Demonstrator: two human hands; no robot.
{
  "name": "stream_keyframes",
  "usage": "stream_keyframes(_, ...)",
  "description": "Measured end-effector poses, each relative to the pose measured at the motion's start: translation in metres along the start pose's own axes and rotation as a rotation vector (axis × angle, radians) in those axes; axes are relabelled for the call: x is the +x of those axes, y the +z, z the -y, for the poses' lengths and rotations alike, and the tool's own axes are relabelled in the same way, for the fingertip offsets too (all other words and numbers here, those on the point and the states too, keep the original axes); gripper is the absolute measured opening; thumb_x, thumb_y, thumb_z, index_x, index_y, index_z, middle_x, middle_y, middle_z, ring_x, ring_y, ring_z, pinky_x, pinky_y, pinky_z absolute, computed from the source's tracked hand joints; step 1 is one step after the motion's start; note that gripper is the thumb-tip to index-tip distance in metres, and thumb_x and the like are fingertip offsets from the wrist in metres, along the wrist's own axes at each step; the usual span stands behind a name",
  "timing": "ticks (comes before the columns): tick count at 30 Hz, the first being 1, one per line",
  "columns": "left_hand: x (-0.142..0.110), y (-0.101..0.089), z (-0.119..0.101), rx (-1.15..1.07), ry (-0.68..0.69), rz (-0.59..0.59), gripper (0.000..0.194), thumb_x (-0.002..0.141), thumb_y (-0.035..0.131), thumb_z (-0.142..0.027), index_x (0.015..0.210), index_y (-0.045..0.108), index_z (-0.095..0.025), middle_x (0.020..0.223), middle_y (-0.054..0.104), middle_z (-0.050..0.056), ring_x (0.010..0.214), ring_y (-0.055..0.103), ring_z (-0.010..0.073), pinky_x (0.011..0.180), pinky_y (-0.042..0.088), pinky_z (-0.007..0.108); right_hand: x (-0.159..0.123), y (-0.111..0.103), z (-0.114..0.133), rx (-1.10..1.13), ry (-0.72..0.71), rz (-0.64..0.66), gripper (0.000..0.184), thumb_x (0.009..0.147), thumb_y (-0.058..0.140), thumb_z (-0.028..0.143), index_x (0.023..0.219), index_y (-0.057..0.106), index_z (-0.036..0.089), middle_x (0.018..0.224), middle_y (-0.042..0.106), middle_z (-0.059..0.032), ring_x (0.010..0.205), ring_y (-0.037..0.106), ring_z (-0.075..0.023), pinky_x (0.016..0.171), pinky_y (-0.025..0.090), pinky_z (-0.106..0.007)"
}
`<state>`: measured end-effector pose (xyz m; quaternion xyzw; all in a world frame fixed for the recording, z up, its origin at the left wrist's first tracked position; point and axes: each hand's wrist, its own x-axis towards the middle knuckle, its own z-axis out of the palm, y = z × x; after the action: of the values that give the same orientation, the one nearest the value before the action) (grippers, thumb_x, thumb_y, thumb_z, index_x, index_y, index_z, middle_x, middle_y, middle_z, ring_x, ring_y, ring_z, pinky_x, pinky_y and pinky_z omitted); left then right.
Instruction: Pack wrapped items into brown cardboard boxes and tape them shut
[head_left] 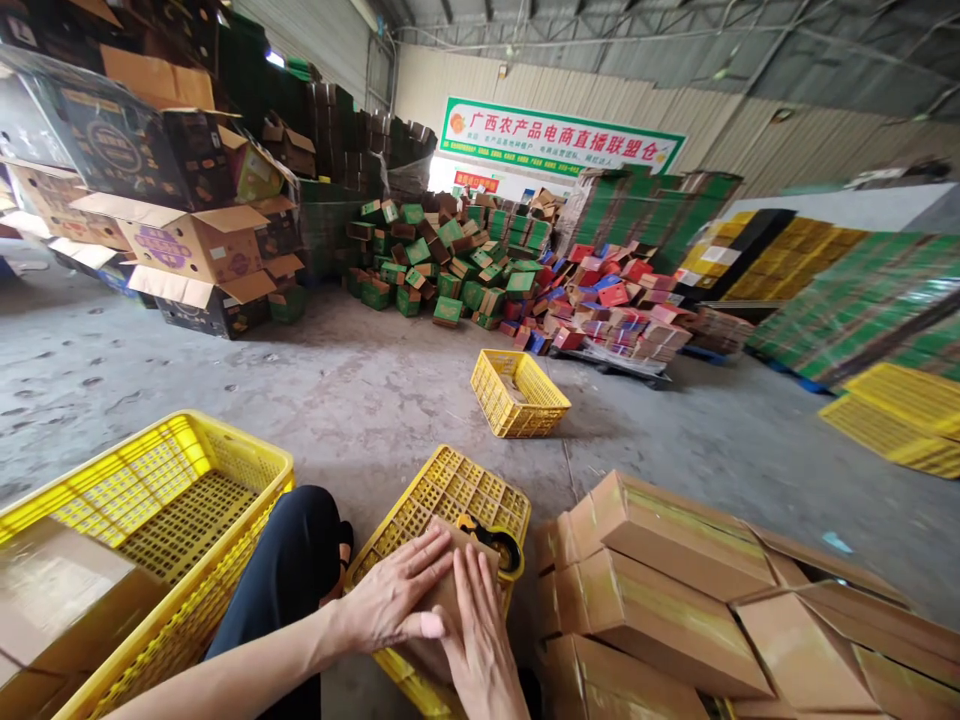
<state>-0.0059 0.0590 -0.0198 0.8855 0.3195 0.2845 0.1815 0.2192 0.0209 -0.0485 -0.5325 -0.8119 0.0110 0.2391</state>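
My left hand (pixel 401 590) lies flat with outstretched fingers on a brown cardboard box (pixel 442 602). Beside it my right hand (pixel 478 625) also presses flat on the box, fingers straight. Both hands and forearms cover much of the box. It rests on an upturned yellow plastic crate (pixel 450 485). Just past the fingertips, on the same crate, sits a tape dispenser (pixel 499 543) in yellow and black.
Stacked cardboard boxes (pixel 667 560) stand close on the right. A large yellow crate (pixel 277 475) with a cardboard box (pixel 67 590) in it is at the left. Ahead on the floor is another yellow crate (pixel 521 400). Piled green boxes (pixel 450 270) lie farther back.
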Motion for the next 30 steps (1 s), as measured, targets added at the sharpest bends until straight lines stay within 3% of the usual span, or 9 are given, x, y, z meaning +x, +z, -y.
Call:
stream_keyframes(4,0.012,0.004,-0.008,0.062,-0.007,-0.001,0.088,0.1,0.04,-0.073,0.166,0.029,-0.015,0.167,0.035,0.017,0.158,0.026,0.0328,0.128,0.032,0.049,0.001,-0.001,-0.01,0.049,0.138,0.009,0.075,0.107,0.038,0.055,0.169,0.002,0.03,0.176,0.013,-0.0078,0.16,0.016,-0.0377,0.123,0.038,-0.06)
stream_keyframes(9,0.014,-0.002,-0.004,0.118,-0.03,-0.011,0.078,0.103,0.04,-0.069,0.159,0.044,-0.016,0.161,0.046,0.016,0.156,0.033,0.0301,0.126,0.037,0.047,0.005,-0.024,-0.004,0.176,0.147,0.143,0.075,0.109,0.039,0.051,0.168,-0.001,0.03,0.177,0.006,-0.0068,0.161,0.005,-0.033,0.128,0.03,-0.057)
stream_keyframes(14,0.004,-0.006,-0.006,0.16,-0.062,0.03,0.082,0.101,0.039,-0.073,0.164,0.035,-0.02,0.165,0.04,0.015,0.155,0.035,0.0312,0.127,0.033,0.053,-0.003,-0.042,0.008,0.242,0.192,0.155,0.082,0.107,0.046,0.05,0.168,-0.005,0.031,0.177,-0.006,-0.0074,0.162,0.006,-0.0324,0.129,0.03,-0.053)
stream_keyframes(18,-0.001,0.002,-0.011,0.159,-0.077,0.037,0.095,0.095,0.041,-0.081,0.168,0.022,-0.025,0.172,0.023,0.015,0.158,0.027,0.0362,0.128,0.027,0.056,-0.008,-0.042,0.008,0.233,0.19,0.131,0.09,0.104,0.052,0.053,0.169,-0.004,0.028,0.177,0.002,-0.0126,0.161,0.014,-0.0339,0.128,0.032,-0.052)
stream_keyframes(23,-0.005,0.004,-0.008,0.15,-0.097,0.042,0.095,0.094,0.042,-0.081,0.169,0.013,-0.03,0.174,0.018,0.012,0.158,0.025,0.0376,0.128,0.022,0.061,-0.01,-0.038,0.005,0.246,0.228,0.124,0.086,0.106,0.048,0.052,0.169,-0.004,0.027,0.177,0.007,-0.0117,0.16,0.019,-0.0314,0.127,0.035,-0.048)
stream_keyframes(26,-0.012,0.003,-0.004,0.12,-0.158,-0.022,0.093,0.098,0.041,-0.076,0.17,0.006,-0.029,0.175,0.007,0.011,0.16,0.017,0.0374,0.129,0.023,0.057,-0.019,-0.03,0.007,0.262,0.323,0.092,0.088,0.106,0.047,0.053,0.168,-0.008,0.024,0.176,0.009,-0.0124,0.159,0.023,-0.0304,0.125,0.039,-0.047)
stream_keyframes(30,-0.018,0.006,-0.001,-0.072,-0.238,-0.015,0.085,0.106,0.036,-0.064,0.169,-0.009,-0.029,0.176,0.004,0.01,0.161,0.015,0.0294,0.129,0.03,0.047,-0.03,-0.017,0.011,0.193,0.393,0.043,0.085,0.108,0.042,0.052,0.167,-0.011,0.025,0.17,0.033,-0.015,0.15,0.045,-0.0304,0.112,0.052,-0.047)
